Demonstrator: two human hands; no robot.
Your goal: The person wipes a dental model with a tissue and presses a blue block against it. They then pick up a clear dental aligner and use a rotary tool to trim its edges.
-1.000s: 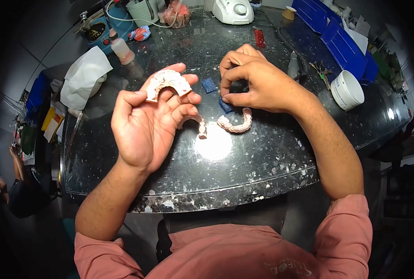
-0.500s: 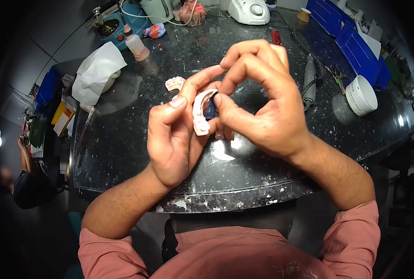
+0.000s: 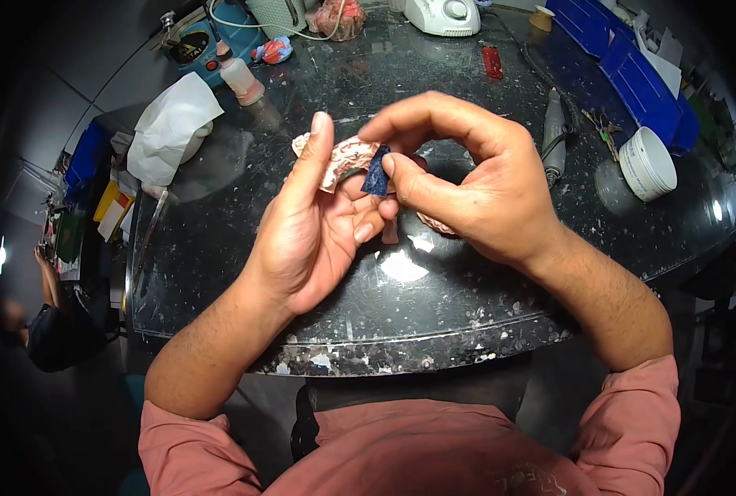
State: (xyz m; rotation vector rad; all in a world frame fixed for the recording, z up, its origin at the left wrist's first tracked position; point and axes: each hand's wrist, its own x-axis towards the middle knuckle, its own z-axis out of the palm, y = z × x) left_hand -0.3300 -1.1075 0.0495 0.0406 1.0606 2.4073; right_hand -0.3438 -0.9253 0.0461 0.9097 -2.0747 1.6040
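A pale pink, arch-shaped dental cast (image 3: 353,155) is held over the bench between both hands, its rough face toward me. My left hand (image 3: 302,223) supports it with the thumb raised along its left side and the fingers curled below. My right hand (image 3: 475,186) pinches a dark blue strip (image 3: 375,175) between thumb and index finger, against the cast's right end. The strip's exact kind cannot be made out. Beneath the hands a small pink piece (image 3: 390,232) shows on the bench, and another pinkish piece (image 3: 436,223) is mostly hidden by my right hand.
On the dark speckled bench (image 3: 467,322) stand a white tub (image 3: 647,165) and a handpiece (image 3: 553,136) at right. A dropper bottle (image 3: 241,80), a paper-covered bowl (image 3: 174,128) and a white control unit (image 3: 442,16) lie farther off. Another person (image 3: 58,331) is at far left.
The cast has turned from upright to roughly crosswise, its rough face now showing. My left thumb has straightened upward. My right hand has lowered slightly, still pinching the blue strip.
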